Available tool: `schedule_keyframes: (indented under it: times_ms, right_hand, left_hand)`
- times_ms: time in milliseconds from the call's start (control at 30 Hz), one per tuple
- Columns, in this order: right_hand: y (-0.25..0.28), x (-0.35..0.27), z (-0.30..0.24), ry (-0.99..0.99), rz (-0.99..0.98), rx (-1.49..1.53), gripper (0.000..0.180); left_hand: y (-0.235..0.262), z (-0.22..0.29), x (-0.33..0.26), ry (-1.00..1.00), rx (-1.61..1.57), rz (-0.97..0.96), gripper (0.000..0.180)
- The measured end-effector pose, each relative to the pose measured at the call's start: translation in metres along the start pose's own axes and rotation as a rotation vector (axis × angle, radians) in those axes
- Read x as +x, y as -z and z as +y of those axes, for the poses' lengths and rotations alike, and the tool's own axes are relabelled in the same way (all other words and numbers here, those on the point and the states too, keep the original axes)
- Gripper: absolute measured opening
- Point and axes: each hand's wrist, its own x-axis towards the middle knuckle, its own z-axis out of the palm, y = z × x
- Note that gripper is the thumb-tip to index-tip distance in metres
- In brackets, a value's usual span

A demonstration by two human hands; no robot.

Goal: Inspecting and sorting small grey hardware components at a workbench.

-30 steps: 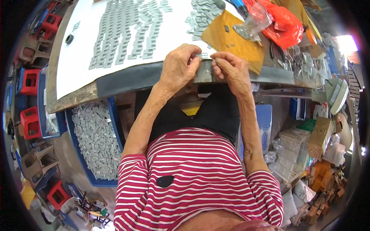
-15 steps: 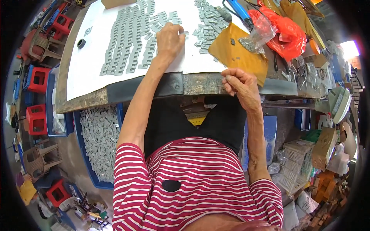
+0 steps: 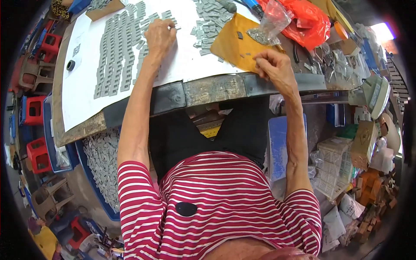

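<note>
Rows of small flat grey pieces point(image 3: 115, 56), each with a dark rectangular mark, lie overlapped on a white sheet point(image 3: 80, 97). My left hand point(image 3: 160, 38) rests over the right-hand rows, its fingers bent down among the pieces; what they grip, if anything, is hidden. My right hand point(image 3: 277, 69) hovers at the table's front edge by a yellow-brown sheet point(image 3: 234, 41). Its thumb and fingertips are pinched together, and whatever is between them is too small to name. A heap of loose grey pieces point(image 3: 210, 21) lies between the hands, farther back.
On the yellow-brown sheet sits a pile of tiny metal parts point(image 3: 258, 36). Behind it are a red plastic bag point(image 3: 310, 26) and a blue-handled tool point(image 3: 252, 5). A black ring point(image 3: 70, 65) lies at left. Below the table stands a blue bin point(image 3: 93, 182) of grey pieces.
The view has shifted, so the table appears farther left. My right hand has moved from the bare table edge to the front of the yellow-brown sheet. My left hand stays at the rows.
</note>
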Motion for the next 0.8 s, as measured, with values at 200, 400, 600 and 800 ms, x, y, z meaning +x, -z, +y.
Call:
schedule_keyframes:
  times_ms: [200,400,600,800]
  right_hand:
    - [0.009,0.034,0.033,0.211,0.084,-0.402,0.018]
    - [0.007,0.043,0.039,0.291,-0.001,-0.509,0.014]
    - [0.006,0.043,0.042,0.483,0.012,-0.638,0.013]
    - [0.004,0.047,0.049,0.639,0.023,-0.850,0.010]
  left_hand:
    - [-0.001,0.000,0.003,-0.025,0.025,-0.008,0.012]
    - [0.001,-0.002,0.001,-0.047,0.031,-0.003,0.012]
    - [0.008,0.013,-0.007,-0.173,0.047,0.055,0.013]
    - [0.037,0.061,-0.032,-0.198,-0.230,-0.166,0.012]
